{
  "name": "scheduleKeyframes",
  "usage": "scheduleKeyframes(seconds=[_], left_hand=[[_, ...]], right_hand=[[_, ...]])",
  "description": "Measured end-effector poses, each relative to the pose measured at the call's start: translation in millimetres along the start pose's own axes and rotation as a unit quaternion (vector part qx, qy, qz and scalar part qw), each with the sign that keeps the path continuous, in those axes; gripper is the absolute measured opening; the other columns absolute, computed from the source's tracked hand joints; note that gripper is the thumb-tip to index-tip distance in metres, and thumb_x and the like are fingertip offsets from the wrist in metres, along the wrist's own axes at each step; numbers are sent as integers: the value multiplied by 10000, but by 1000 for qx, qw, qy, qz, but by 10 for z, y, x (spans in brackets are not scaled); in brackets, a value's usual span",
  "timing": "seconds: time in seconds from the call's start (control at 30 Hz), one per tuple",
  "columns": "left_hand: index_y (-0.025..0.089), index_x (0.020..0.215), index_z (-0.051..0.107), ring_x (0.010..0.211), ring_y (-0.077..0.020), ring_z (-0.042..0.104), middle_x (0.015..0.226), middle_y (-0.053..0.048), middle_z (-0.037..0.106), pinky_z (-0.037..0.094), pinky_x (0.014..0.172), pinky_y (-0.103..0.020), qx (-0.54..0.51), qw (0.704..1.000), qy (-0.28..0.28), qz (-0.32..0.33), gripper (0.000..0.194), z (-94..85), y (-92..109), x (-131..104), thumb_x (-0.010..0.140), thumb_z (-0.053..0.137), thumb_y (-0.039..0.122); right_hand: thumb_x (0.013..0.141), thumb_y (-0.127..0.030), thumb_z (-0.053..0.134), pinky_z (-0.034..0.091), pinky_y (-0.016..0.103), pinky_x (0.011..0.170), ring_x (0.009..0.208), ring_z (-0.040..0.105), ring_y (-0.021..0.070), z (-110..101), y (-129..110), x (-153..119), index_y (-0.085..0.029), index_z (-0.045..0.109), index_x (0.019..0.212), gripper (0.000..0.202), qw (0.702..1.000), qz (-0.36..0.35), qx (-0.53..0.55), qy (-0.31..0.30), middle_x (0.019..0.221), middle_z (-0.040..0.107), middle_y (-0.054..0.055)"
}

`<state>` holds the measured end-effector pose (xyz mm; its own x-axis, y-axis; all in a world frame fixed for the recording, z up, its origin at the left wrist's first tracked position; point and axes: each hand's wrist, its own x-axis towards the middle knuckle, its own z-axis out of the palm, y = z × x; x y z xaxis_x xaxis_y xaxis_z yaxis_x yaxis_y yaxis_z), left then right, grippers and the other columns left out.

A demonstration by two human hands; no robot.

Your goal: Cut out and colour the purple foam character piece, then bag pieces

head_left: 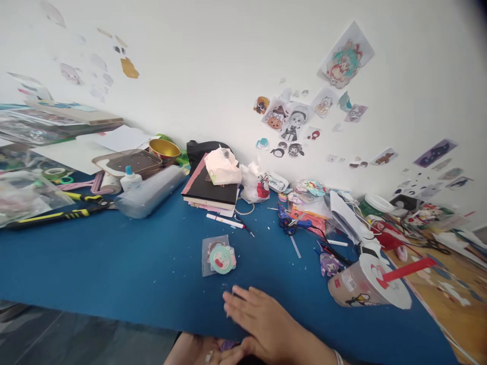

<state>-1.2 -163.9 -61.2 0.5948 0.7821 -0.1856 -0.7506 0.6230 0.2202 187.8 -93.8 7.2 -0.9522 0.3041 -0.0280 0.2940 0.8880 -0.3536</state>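
Observation:
My right hand is over the front edge of the blue table, its fingers stretched out and apart, with nothing between them. Below the edge, my left hand is turned palm up, a ring on one finger. A small purple thing lies in its curled fingers, mostly hidden. Just beyond my right hand, a round teal character piece rests on a clear square sleeve.
A lidded drink cup with a red straw stands at the right. Behind are a pen, scissors, a black book and a plastic roll. Long yellow-black cutters lie at the left.

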Motion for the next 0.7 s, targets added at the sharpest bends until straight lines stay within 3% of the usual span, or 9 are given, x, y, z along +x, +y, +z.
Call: scheduleKeyframes(seconds=[0.1,0.17,0.23,0.27,0.33,0.43,0.57,0.7], left_hand=[[13,1244,503,1103,-292,568,1083,-191,657,351,1041,-400,-11,999,37,9,479,98,2,18,801,584,173],[-27,1215,518,1085,-311,576,1092,-200,651,375,1025,-369,3,997,74,-25,495,173,13,20,770,619,167],[-18,1258,482,1085,-337,569,1153,-192,623,388,1015,-361,10,994,99,-48,571,225,24,13,738,647,151],[0,1300,438,1096,-342,560,1183,-187,606,387,1016,-363,-1,994,102,-48,626,232,26,10,729,653,140],[12,1358,350,1101,-338,558,1204,-205,587,394,1012,-368,-38,994,93,-45,703,204,19,9,739,648,158],[15,1390,278,1094,-338,565,1195,-235,582,412,991,-398,-78,993,81,-42,740,99,-11,26,781,619,260],[134,1396,313,1139,-332,532,1262,-168,554,415,975,-442,-97,992,83,-16,664,10,-49,56,821,563,355],[159,1343,401,1151,-318,518,1281,-149,535,410,965,-469,-108,990,89,-9,558,-4,-73,66,844,544,366]], right_hand=[[953,-444,312,235,334,1112,1367,229,131,-5,42,-1,-253,211,1434,527,998,-50,26,-9,1462,321,-22],[952,-464,281,231,372,1115,1376,206,155,-28,228,48,-238,192,1441,546,999,16,21,39,1480,282,4],[954,-463,250,230,433,1111,1384,184,196,-57,443,124,-187,177,1447,570,986,134,-3,99,1499,226,61],[954,-455,253,233,453,1107,1384,183,212,-66,522,162,-164,183,1446,575,978,176,-18,110,1502,209,82],[950,-437,287,240,470,1102,1384,179,232,-56,565,217,-143,190,1443,583,975,197,-36,95,1508,180,96],[927,-429,360,252,449,1103,1387,163,238,42,348,214,-152,148,1453,631,990,124,-35,52,1514,142,83],[918,-430,385,274,410,1094,1385,171,229,201,-19,134,-140,151,1451,651,998,52,-18,28,1505,148,83],[959,-433,292,262,334,1100,1367,229,131,177,-51,121,-243,261,1418,498,997,-68,24,7,1452,336,-22]])
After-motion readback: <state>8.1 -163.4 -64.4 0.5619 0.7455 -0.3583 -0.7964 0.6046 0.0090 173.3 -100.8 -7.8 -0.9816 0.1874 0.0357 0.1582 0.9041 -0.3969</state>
